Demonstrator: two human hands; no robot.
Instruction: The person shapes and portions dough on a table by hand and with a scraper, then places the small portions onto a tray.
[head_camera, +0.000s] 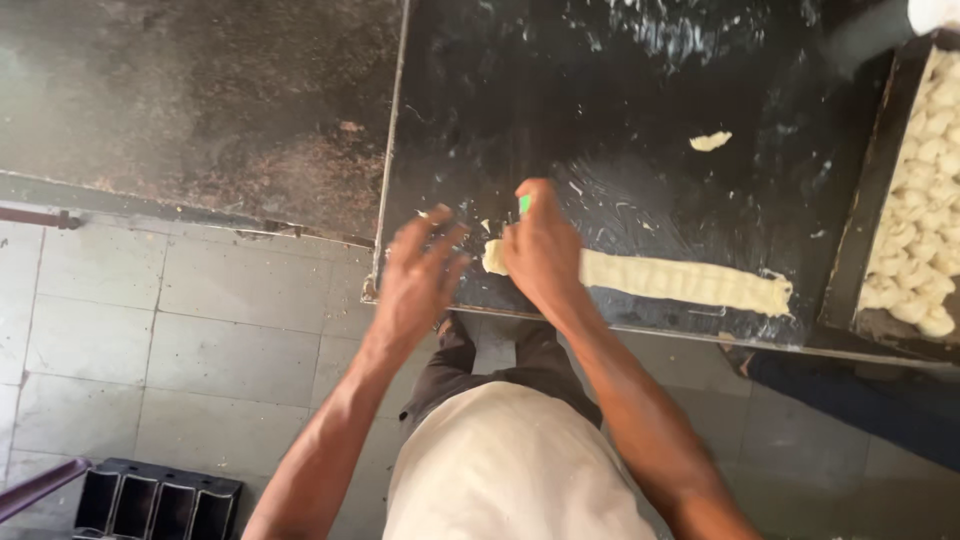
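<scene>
Apron (510, 465), pale cloth, lies nearest the lens. Right hand (540, 250) is pressed together around a small green cutter (524, 204), working the near end of a dough rope (680, 280): portioning in progress. Left hand (420, 275), fingers spread and blurred, hovers just beside that end, empty. Rope is soft, ridged, cream, stretching away to the right on the black, greasy table (600, 100). Next cut calls for even spacing. Tray (870, 200) of portions sits beyond.

l hand (420, 272) splayed, r hand (540, 250) clenched
</scene>
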